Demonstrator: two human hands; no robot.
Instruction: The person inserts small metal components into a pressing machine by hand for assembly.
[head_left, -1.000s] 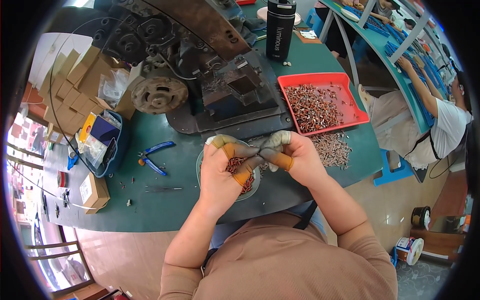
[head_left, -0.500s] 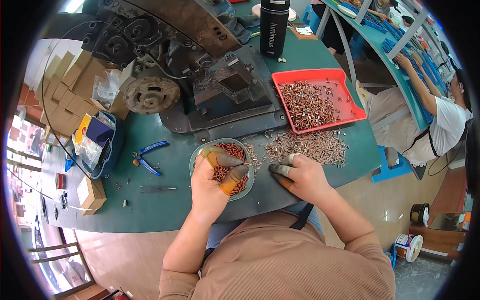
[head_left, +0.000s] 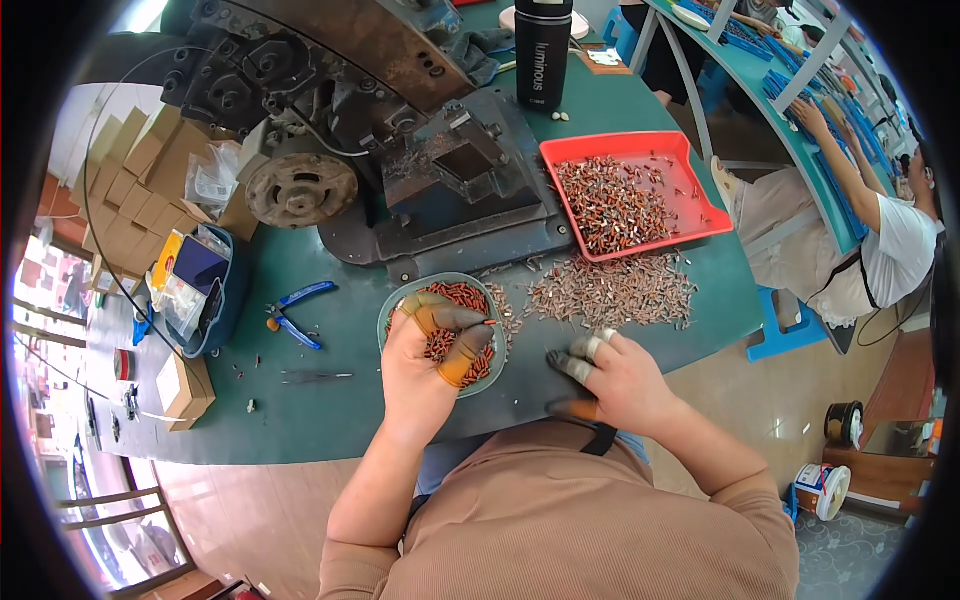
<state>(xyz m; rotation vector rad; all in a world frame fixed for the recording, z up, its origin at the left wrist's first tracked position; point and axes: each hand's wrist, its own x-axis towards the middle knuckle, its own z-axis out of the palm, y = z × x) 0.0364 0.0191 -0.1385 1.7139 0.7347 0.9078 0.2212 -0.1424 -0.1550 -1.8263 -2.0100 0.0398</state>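
My left hand [head_left: 418,362], with finger covers on its thumb and fingers, is over a round greenish bowl [head_left: 384,322] of small orange-brown cylindrical pieces [head_left: 440,344]. Thumb and forefinger pinch one small orange-red piece [head_left: 491,322], its tip showing at the bowl's right side. My right hand [head_left: 625,384] is above the bench near its front edge, thumb spread from the fingers and nothing seen between them. Covers sit on its fingertips too; the thumb is blurred. Just beyond it lies a loose heap of thin pale and brownish pieces [head_left: 612,292].
A red tray [head_left: 690,235] holding many small pieces stands beyond the heap. A heavy dark machine [head_left: 470,215] fills the back. Blue-handled pliers [head_left: 300,318] and tweezers [head_left: 318,377] lie left of the bowl. Farther back is a black bottle [head_left: 543,60]. A person [head_left: 850,230] works at the right.
My right hand has moved slightly right and nearer to me, and its thumb has parted from the fingers. My left hand keeps its pinch in nearly the same place.
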